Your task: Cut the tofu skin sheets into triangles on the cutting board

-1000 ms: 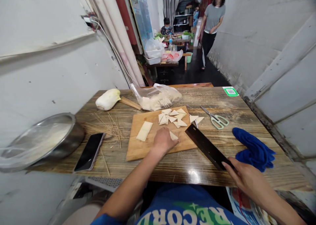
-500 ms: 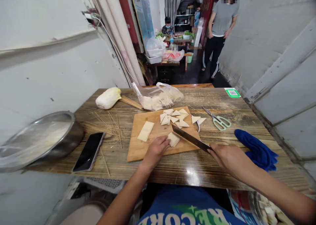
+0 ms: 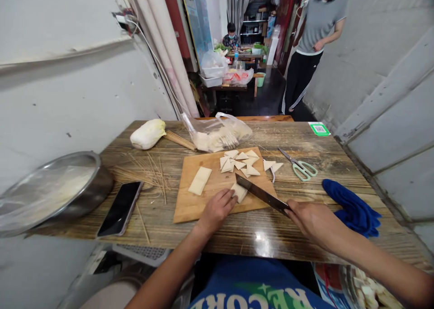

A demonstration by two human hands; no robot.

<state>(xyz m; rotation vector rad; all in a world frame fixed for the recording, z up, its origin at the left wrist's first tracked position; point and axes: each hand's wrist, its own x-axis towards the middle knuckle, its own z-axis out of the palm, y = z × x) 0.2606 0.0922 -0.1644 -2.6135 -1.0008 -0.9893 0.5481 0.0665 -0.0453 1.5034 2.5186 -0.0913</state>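
Cream-coloured flat stack of thin slices [image 3: 239, 194], held at the fingertips of the left hand [image 3: 215, 209]; the right hand [image 3: 308, 215] grips a dark, long metal cleaver [image 3: 262, 195] angled across it! Loose fingers might let slices slide, or catch a nick.

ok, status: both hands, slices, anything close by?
Left hand at left edge of pale slices. Right hand gripping knife, blade at slices. Loose triangles near blade tip.

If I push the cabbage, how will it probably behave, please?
The cabbage may roll, since its rounded body lies on its side. It probably feels firm, as its leaves look tightly wrapped. The sticks by its yellowish end might hinder it.
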